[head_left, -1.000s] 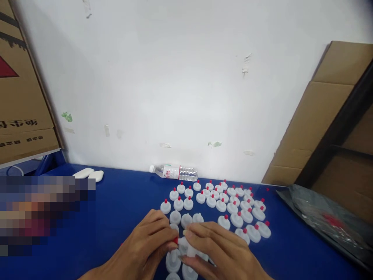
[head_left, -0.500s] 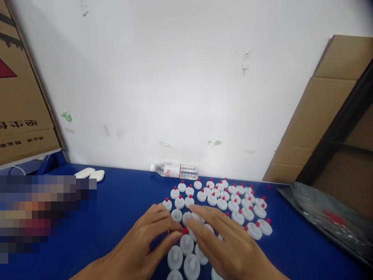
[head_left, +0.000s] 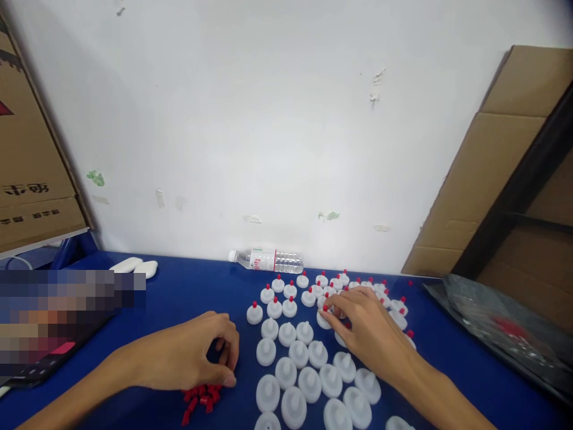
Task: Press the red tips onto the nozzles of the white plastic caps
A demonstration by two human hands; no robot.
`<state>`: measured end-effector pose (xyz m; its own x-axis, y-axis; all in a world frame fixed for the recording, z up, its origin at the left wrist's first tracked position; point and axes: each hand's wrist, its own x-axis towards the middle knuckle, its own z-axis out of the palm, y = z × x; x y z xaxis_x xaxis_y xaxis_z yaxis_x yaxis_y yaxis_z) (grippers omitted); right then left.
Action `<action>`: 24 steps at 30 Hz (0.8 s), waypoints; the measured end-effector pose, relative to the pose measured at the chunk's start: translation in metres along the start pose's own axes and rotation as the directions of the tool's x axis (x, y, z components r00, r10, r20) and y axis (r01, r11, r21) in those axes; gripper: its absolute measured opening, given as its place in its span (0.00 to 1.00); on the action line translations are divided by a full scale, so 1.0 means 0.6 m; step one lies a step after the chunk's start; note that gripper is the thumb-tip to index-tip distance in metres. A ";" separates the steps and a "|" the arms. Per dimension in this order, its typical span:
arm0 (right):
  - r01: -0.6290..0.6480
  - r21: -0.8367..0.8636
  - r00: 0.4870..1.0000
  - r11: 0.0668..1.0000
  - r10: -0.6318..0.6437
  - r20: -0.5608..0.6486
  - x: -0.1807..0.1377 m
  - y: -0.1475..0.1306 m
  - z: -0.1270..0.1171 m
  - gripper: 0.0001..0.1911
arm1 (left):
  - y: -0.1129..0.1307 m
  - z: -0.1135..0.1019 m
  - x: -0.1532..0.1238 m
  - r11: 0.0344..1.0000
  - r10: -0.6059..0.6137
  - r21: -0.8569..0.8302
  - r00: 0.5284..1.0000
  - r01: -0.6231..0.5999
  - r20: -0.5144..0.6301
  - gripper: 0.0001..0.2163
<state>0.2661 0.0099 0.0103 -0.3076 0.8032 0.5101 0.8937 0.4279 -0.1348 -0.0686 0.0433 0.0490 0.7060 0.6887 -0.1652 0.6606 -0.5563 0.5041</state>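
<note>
My left hand (head_left: pixel 192 352) hovers over a small pile of red caps (head_left: pixel 203 395), its fingers curved and the thumb slightly apart, with nothing visible between them. Farther right, my right hand (head_left: pixel 367 325) reaches over the lids, its thumb and index finger closed at the red tip of a white nozzle lid (head_left: pixel 323 321). Rows of bare translucent nozzle lids (head_left: pixel 310 384) stand nozzle-up in front. Behind them are several lids with red caps on their nozzles (head_left: pixel 274 308); my right hand hides some.
A clear water bottle (head_left: pixel 268 260) lies along the white wall. Two white rounded objects (head_left: pixel 145 270) and a partly blurred dark device (head_left: pixel 62 356) are at left. A grey plastic bag (head_left: pixel 505 334) lies at right, beside cardboard (head_left: pixel 474 179).
My hands have parted. The left moved left to the red caps, the right went right and away to the capped lids. A red-capped lid has left the bare rows.
</note>
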 end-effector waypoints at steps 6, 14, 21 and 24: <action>0.041 0.122 0.995 0.992 -0.052 0.089 0.001 -0.028 -0.032 0.10 | -0.002 0.003 0.004 0.998 -0.039 -0.057 0.998 0.041 0.043 0.04; 0.107 0.215 0.924 0.971 -0.177 0.339 -0.008 -0.068 -0.052 0.17 | 0.009 0.005 0.013 0.992 -0.072 -0.103 0.996 0.077 0.055 0.06; 0.131 0.159 0.941 0.979 -0.173 0.291 -0.017 -0.052 -0.036 0.18 | 0.001 0.011 0.016 0.996 -0.033 -0.078 0.999 0.030 -0.036 0.05; 0.185 0.110 0.958 0.977 -0.204 0.203 -0.015 -0.049 -0.044 0.18 | -0.003 0.012 0.019 0.996 0.018 -0.086 0.989 -0.031 -0.146 0.07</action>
<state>0.2511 -0.0207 0.0322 -0.5432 0.7661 0.3436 0.7801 0.6118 -0.1309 -0.0600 0.0486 0.0400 0.6734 0.7387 -0.0308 0.6138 -0.5353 0.5803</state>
